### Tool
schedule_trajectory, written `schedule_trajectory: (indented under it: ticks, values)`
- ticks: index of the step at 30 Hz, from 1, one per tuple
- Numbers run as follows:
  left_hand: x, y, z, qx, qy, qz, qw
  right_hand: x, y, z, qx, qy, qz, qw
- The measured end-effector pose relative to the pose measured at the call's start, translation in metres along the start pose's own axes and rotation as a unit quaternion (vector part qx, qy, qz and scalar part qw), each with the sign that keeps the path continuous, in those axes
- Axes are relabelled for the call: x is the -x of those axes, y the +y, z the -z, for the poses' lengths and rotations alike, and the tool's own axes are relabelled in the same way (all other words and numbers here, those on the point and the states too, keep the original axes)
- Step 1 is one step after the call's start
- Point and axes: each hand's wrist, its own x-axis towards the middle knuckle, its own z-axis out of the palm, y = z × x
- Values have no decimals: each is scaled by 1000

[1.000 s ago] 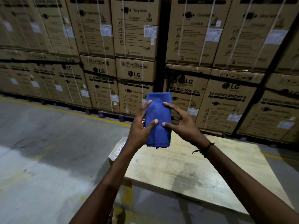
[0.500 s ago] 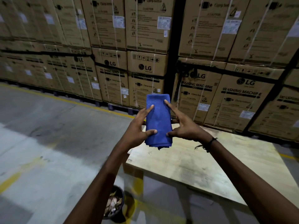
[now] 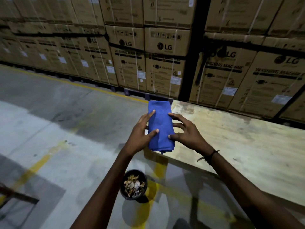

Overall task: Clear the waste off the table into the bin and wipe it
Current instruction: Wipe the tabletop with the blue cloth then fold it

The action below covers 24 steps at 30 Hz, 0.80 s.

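A folded blue cloth point(image 3: 160, 128) is held upright between both hands, over the left end of the pale wooden table point(image 3: 231, 146). My left hand point(image 3: 140, 138) grips its left edge, with the thumb across the front. On the other edge, my right hand point(image 3: 188, 136) holds it with thumb and forefinger on the front. Below my left forearm, a small black bin point(image 3: 121, 189) stands on the floor beside the table's corner. It holds dry brown and white waste point(image 3: 133, 185). The visible tabletop is stained but carries no loose waste.
Stacked cardboard washing-machine boxes point(image 3: 165, 47) form a wall behind the table. Grey concrete floor with yellow lines point(image 3: 82, 85) stretches to the left. A dark frame point(image 3: 16, 195) pokes in at the lower left.
The cloth and both hands have come down toward the table's left end. The view has tilted down and swung left, bringing the bin fully into sight.
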Motion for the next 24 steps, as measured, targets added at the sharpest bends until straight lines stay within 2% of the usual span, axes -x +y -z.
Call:
schedule_trajectory:
  ticks: [8,15,19,24]
  values:
    - [-48,-78,3,-12,19,40,999,-66,57,-37,17,78,-14,997]
    - [-131,-161,2,-9,2,55,998,-171,111,-44,-53,146,-90,984]
    - [-181,-213,1,-52,-33,68,996,-223,152,-55,-41,133,-125,982]
    - [-227,-280,-1,-90,-104,129,982,-266,209,-80,-15,135,-177,975]
